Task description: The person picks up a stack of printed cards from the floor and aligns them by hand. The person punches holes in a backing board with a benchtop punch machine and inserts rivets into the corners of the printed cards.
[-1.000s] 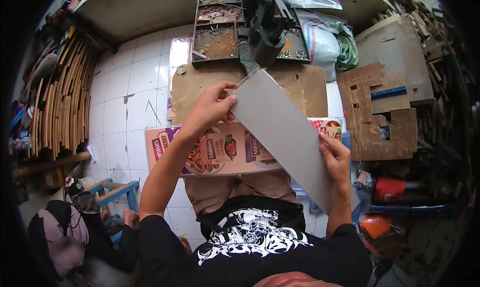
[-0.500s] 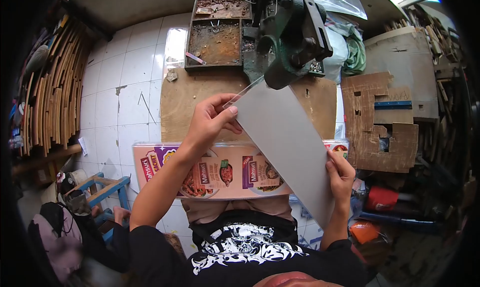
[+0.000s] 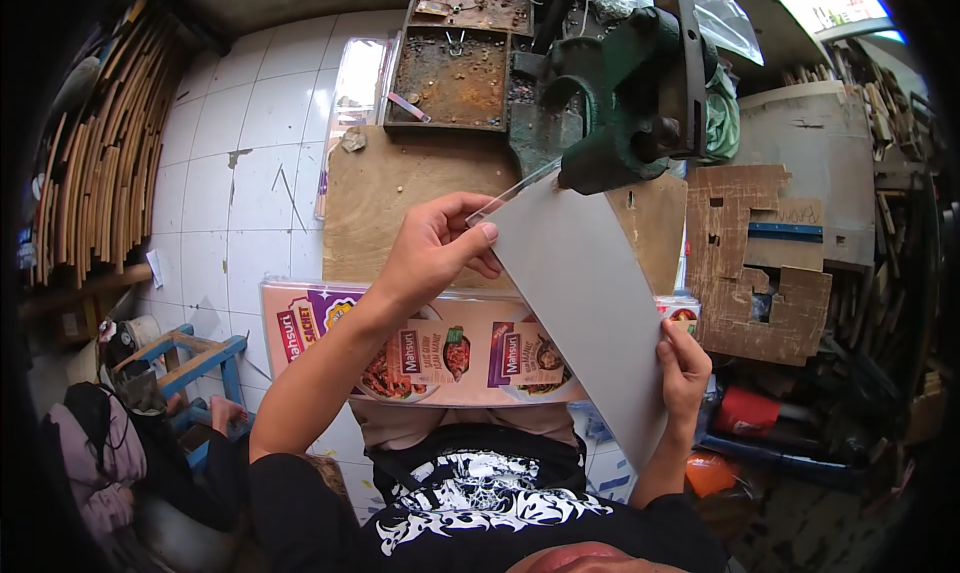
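A long flat grey panel (image 3: 585,293) slants across the work area, with a clear strip (image 3: 515,193) along its far left edge. My left hand (image 3: 450,238) pinches that edge near the far end, thumb on top. Lower down, my right hand (image 3: 685,368) grips the opposite edge between thumb and fingers. The panel's far end reaches the head of a green hand press (image 3: 605,163); whether the two touch, I cannot tell. Beneath the panel, printed food-sachet display panels (image 3: 440,358) lie across my lap.
A brown wooden board (image 3: 400,188) lies before the press. Beside the press stands a divided metal tray (image 3: 450,78) holding small parts. Cut brown board (image 3: 760,318) leans at right. Thin boards (image 3: 100,153) are stacked at left, above a blue stool (image 3: 205,358) and another person's foot (image 3: 227,413).
My view has shifted slightly, so the press and tray appear farther right. Both hands keep their hold on the grey panel, whose far end stays by the press head.
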Tool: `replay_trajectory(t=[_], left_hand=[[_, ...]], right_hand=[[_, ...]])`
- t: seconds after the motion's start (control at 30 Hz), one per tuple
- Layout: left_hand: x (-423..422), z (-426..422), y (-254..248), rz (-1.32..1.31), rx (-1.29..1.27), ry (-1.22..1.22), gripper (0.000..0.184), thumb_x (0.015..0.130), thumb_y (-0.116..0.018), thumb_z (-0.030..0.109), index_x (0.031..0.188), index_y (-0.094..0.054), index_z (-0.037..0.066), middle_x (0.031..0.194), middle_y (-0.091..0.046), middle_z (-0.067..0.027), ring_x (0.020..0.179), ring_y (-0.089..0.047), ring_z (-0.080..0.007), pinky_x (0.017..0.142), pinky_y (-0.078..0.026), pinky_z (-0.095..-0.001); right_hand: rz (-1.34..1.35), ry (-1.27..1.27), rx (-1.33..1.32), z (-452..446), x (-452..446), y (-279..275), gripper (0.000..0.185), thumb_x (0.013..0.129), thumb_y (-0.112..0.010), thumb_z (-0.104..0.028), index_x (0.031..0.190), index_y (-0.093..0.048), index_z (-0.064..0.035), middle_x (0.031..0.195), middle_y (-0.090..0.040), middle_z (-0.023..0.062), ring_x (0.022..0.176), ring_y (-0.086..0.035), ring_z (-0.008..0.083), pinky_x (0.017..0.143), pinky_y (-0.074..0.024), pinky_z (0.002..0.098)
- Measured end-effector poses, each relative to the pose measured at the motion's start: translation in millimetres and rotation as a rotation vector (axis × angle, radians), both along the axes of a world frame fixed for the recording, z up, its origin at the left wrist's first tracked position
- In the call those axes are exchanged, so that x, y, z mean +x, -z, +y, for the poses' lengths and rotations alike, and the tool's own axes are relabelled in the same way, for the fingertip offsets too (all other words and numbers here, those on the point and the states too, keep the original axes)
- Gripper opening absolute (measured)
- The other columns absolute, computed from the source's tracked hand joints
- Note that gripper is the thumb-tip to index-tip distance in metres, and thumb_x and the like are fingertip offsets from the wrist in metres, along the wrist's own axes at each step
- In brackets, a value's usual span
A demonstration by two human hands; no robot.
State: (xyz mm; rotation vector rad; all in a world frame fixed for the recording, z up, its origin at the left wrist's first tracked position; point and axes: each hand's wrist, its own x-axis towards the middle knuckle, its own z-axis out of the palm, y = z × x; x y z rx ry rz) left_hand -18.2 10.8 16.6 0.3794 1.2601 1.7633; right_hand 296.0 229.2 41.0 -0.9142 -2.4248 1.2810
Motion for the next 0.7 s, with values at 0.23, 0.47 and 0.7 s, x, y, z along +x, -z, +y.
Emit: replay_trajectory(t=[0.23,0.47,0.7], left_hand=[[-1.5,-0.1,-0.3,0.007,-0.011,-0.007,0.031,0.092,-0.058,0.006,0.12,-0.054,-0.008,0.091,-0.067,-0.0129,0.072,-0.067,-0.0155,0.065,-0.059,-0.0274],[0.1,-1.3,2.9,-0.017,0.007,-0.02,0.031,0.092,-0.059,0.006,0.119,-0.054,-0.009,0.091,-0.067,-0.0128,0.073,-0.067,-0.0158,0.064,-0.059,-0.0282],[-0.8,0.9,3.7,-0.04,0.005,-0.022,0.031,0.092,-0.059,0.007,0.118,-0.055,-0.008,0.09,-0.067,-0.0125,0.073,-0.067,-0.0155,0.064,-0.058,-0.0276]], right_hand=[[0.044,0.003,-0.016,1.7,2.5,4.8,0.031,0.091,-0.061,0.0,0.121,-0.062,0.0038,0.113,-0.067,0.0107,0.102,-0.061,0.0137,0.09,-0.0449,0.024],[0.024,0.004,-0.021,1.5,2.8,6.1,0.031,0.091,-0.063,-0.001,0.121,-0.063,0.0029,0.107,-0.066,0.0051,0.091,-0.058,0.0082,0.082,-0.0441,0.0203],[0.038,0.015,0.025,-2.3,-0.2,4.9,0.032,0.089,-0.064,-0.001,0.121,-0.063,0.003,0.111,-0.066,0.0073,0.094,-0.06,0.01,0.085,-0.045,0.022]])
